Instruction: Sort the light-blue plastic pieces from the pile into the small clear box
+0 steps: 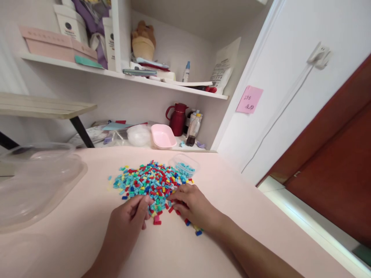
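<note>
Bricks: heap of small plastic bricks (152, 181), light blue, dark blue, red, yellow and green mixed, lay on the pale pink tabletop (261, 216) in front of the person.
Strays: a few red and blue pieces sat apart at the near edge of the heap, between and beside the hands.
Left hand: left hand (130, 214) rested on the tabletop at the heap's near edge, fingers curled narrow with tips among the bricks; whether a piece was pinched could not be told.
Right hand: right hand (191, 204) lay flat-fingered on the near right of the heap, fingers slightly spread over red pieces; no grasped piece showed.
Small clear box: small clear box (184, 164) stood at the far right of the heap, touching it, holding light blue bricks only.
Progress, judged: sorting looked barely begun; one colour partly gathered in the box, and the bulk was unsorted in the heap.
Large clear lid: large clear lid (34, 181) lay at the left, well apart.
Background: pink tray (162, 136), dark red jug (177, 117) and bottles (193, 127) stood beneath the shelf (121, 75).
</note>
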Available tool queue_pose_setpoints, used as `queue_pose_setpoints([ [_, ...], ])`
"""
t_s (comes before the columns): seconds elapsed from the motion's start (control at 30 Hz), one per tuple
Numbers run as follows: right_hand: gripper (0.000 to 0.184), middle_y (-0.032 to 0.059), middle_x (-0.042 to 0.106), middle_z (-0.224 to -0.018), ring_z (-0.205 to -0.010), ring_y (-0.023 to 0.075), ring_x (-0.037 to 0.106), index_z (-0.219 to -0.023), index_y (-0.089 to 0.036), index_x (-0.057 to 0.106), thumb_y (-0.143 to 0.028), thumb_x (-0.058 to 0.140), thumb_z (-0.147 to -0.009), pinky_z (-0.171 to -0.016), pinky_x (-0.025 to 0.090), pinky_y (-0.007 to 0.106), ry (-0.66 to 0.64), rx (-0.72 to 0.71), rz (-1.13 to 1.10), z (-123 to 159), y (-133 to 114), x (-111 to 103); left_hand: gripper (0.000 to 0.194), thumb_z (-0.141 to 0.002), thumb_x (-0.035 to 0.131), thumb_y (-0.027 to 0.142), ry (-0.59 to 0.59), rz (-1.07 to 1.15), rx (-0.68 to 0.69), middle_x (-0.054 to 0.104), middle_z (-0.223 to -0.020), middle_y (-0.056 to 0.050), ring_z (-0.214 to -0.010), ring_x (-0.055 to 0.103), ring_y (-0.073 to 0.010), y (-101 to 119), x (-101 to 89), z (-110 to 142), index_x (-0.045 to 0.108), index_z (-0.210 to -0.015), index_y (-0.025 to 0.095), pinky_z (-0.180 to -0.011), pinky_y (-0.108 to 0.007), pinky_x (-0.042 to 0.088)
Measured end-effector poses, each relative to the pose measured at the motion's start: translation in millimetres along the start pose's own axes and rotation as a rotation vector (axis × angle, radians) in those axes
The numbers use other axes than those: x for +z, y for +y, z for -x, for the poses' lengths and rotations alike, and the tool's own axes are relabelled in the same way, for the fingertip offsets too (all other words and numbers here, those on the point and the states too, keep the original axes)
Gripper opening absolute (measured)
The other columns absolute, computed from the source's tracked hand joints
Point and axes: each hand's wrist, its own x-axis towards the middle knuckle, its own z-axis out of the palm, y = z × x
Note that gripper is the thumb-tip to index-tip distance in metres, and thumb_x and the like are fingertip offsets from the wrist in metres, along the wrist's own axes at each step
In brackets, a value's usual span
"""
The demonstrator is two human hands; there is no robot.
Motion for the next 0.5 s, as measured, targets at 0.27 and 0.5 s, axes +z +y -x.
queue_pose_setpoints([
  [0.27, 0.020, 0.0022, 0.065, -0.088, -0.085, 0.0185, 0.059, -0.095, -0.025, 0.068, -0.013, 0.068, -0.079, -0.079, 0.044, 0.030, 0.028, 0.022, -0.024, -3.0, 1.9, 3.5, 0.038, -0.081, 0.052, 0.054, 0.026, 0.025, 0.033, 0.055, -0.052, 0.005, -0.044, 0.050, -0.0115, 3.8, 3.7, 4.0, 0.063, -0.066, 0.021, -0.048, -0.022, 0.039],
  [0.5, 0.026, 0.0009, 0.060, -0.088, -0.082, 0.0158, 0.057, -0.088, -0.023, 0.063, -0.002, 0.063, -0.072, -0.074, 0.045, 0.026, 0.055, 0.039, -0.102, -2.1, -3.5, 2.3, 0.038, -0.079, 0.054, 0.056, -0.013, 0.008, 0.024, 0.053, -0.051, 0.005, -0.044, 0.052, -0.0123, 3.6, 4.1, 3.4, 0.059, -0.064, 0.022, -0.047, -0.022, 0.039],
])
